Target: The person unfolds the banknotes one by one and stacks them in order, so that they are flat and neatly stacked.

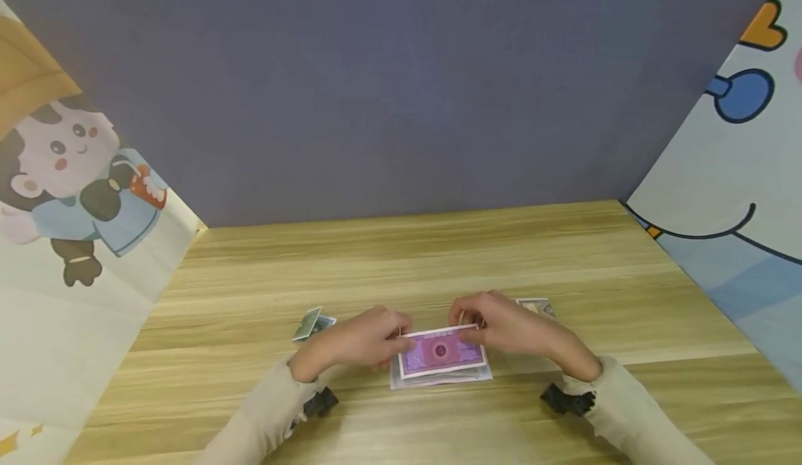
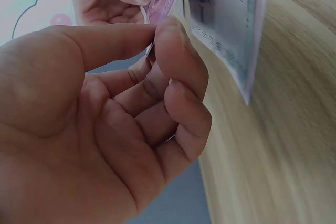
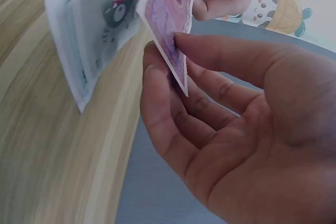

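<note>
Pink note (image 1: 441,351) pinched at both ends

The pink note spreads between the hands at the near middle of the wooden table (image 1: 432,263), its printed face toward the head view. It looks light and thin, more bendy than stiff; I judge it would crease or tear if twisted, and might slip from a careless pinch. The two short ends seem the best places to take hold, with a gentle, even pull to keep it flat.

That is where the fingers are. The left hand (image 1: 372,340) pinches the left end, thumb on the printed face and fingers curled behind. The right hand (image 1: 506,326) grips the right end in the same way, thumb against fingertips with only the paper between.

Just below the note, a pale printed paper (image 1: 447,379) lies on the table; both wrist views show a gap between the two. Whether it is one folded sheet or several stacked, I cannot tell.

Farther out, a folded green note (image 1: 308,324) stands partly raised beside the left hand, and a greyish-brown note (image 1: 542,307) shows partly behind the right hand. Past the table's far edge rises a grey partition (image 1: 401,96).
</note>
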Tool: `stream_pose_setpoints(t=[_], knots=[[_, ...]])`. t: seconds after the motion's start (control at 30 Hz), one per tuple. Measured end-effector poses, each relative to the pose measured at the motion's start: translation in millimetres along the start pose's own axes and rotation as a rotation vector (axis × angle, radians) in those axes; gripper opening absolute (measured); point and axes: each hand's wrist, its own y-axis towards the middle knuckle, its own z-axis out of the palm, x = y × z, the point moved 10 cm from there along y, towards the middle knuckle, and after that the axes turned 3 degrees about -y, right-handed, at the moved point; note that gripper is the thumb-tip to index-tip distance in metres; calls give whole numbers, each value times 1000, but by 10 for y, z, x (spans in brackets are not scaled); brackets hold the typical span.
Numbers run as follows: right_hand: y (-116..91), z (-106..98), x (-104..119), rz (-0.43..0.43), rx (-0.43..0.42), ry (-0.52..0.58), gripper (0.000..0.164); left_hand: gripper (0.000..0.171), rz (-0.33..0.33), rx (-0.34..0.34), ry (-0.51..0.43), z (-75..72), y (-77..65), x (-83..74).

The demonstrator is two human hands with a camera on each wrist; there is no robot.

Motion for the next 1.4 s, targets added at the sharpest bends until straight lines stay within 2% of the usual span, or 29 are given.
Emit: stream_pose_setpoints(t=[0.27, 0.43, 0.77, 1.0, 1.17, 1.3, 1.4], knots=[[31, 87, -125, 23, 11, -81, 12, 16, -50, 15, 13, 46, 99, 222], [51, 158, -200, 56, 21, -152, 10, 21, -43, 36, 64, 92, 125, 285], [55, 172, -193, 68, -5, -253, 11, 24, 9, -28, 188, 51, 173, 247], [29, 162, -133, 95, -42, -391, 17, 22, -39, -89, 301, 22, 142, 221], [16, 171, -76, 89, -68, -488, 23, 29, -60, -139, 443, -2, 100, 165], [18, 216, -36, 53, -56, -433, 26, 37, -11, -159, 502, 26, 102, 90], [26, 263, -24, 25, -27, -355, 24, 30, 41, -154, 494, 65, 102, 46]])
